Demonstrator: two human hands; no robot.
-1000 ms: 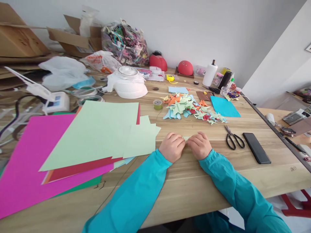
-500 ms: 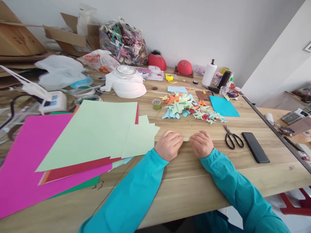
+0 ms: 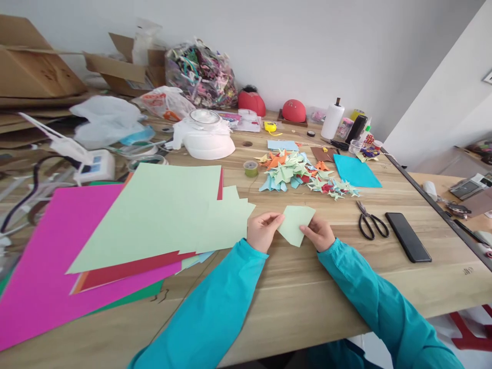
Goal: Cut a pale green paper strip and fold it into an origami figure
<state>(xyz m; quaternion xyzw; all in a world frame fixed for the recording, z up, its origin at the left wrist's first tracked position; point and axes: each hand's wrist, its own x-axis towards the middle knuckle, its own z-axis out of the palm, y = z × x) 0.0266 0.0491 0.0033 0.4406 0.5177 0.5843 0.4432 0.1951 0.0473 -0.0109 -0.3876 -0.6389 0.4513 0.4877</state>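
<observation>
L hand (image 3: 262, 231) & R hand (image 3: 320, 234) both pinch one small pc of pale green paper (image 3: 295, 224), held just above the wooden table (image 3: 307, 292), on the near side of the origami heap (image 3: 298, 174) and a little apart from it. The paper is thin, matte and flat, w/ crisp straight edges, tilted so one corner points down toward the person.

L hand: thumb & fingertips closed on the paper's left corner, other fingers curled in. R hand: narrow pinch on the lower right edge. Both sleeves are smooth teal fabric.

Origami heap = many small folded figs w/ sharp points, mostly pale green, some orange, light blue and red. Its outline is spiky.

- **Just right of heap:** flat teal sheet (image 3: 355, 170), four-sided.
- **Near-right of heap:** scissors (image 3: 369, 224) w/ black loop handles and metal blades together. Beyond them, farther from the heap, lies a phone (image 3: 407, 237), a glossy black slab lying flat.
- **Close left of heap:** small round spool (image 3: 251, 168) of green thread.
- **Farther left of heap:** fan of big matte sheets. Pale green sheet (image 3: 161, 210) is on top, red sheet (image 3: 126, 266) under it, magenta sheet (image 3: 42, 256) lower & widest.
- **Behind-left of heap:** white rounded shell (image 3: 205, 141) w/ a clear round top.
- **Behind heap, by the wall:** red dome (image 3: 294, 110), white bottle (image 3: 332, 120) w/ dark cap.

Table top is light wood w/ visible grain.
</observation>
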